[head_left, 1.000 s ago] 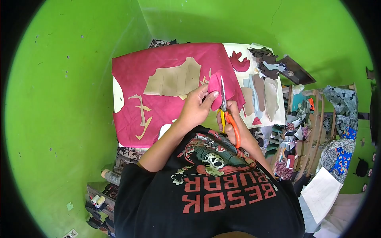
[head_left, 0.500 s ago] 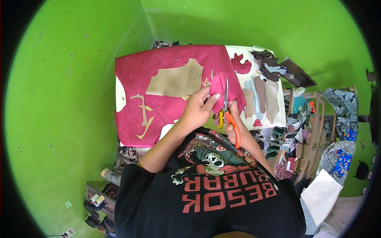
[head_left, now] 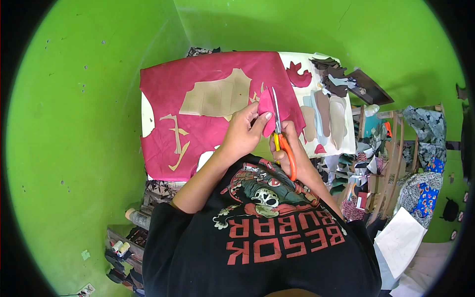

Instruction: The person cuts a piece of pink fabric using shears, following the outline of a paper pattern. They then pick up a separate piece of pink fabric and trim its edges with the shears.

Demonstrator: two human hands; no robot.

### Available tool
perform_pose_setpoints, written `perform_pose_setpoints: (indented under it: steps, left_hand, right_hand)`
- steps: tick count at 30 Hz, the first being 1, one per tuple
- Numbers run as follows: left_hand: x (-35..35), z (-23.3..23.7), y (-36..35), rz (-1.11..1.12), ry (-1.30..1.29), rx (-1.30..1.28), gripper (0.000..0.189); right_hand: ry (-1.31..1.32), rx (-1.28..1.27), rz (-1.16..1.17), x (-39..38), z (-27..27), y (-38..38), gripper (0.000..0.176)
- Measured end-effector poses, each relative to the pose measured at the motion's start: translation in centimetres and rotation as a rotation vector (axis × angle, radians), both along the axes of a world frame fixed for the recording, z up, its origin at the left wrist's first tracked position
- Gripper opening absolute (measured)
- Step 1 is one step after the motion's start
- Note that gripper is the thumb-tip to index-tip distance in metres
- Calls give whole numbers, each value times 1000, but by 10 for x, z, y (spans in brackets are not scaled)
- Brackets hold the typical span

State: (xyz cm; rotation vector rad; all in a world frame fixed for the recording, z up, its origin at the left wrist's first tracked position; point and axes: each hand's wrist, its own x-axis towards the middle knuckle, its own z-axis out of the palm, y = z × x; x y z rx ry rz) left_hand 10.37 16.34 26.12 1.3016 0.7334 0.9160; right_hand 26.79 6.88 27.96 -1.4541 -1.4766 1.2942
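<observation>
Fingers [head_left: 261, 121] of left hand [head_left: 241, 133] pinching pink piece [head_left: 265, 103], right hand [head_left: 299, 150] gripping scissors [head_left: 285, 145]

Bright green walls [head_left: 99, 99] meet in a corner behind a covered table [head_left: 346, 143].

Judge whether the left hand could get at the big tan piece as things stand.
Probably yes: the big tan piece lies just beyond the left hand, with nothing seen covering most of it. But that hand is pinching the small pink piece, so it would likely need freeing first.
</observation>
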Motion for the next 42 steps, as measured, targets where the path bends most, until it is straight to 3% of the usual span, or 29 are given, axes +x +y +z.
perform_pose_setpoints:
  steps: [6,8,15,19,21,23,27,34,42]
  left_hand:
    - [0,17,-2,-21,-52,12,12]
    - [-3,23,-1,-124,-54,-47,15]
    - [1,15,-1,-132,-73,-7,23]
    - [-1,16,0,-53,-27,-74,11]
    - [-2,16,2,-49,62,-138,11]
    - [2,21,5,110,-34,-120,17]
    - [0,6,8,80,-6,30,18]
    - [1,8,6,113,-94,2,16]
    - [0,1,8,117,-51,35,13]
  right_hand:
    - [56,44,-9,-4,6,-1,103]
    - [62,52,-38,-9,4,-2,104]
    - [15,33,-29,-7,13,3,110]
    - [-48,65,-42,-4,12,1,105]
    - [-121,-15,23,-1,16,5,104]
    - [-95,-10,3,-4,13,2,104]
    - [66,50,-44,-12,0,1,109]
    - [-9,47,11,-5,11,8,114]
    - [110,17,74,2,-2,8,102]
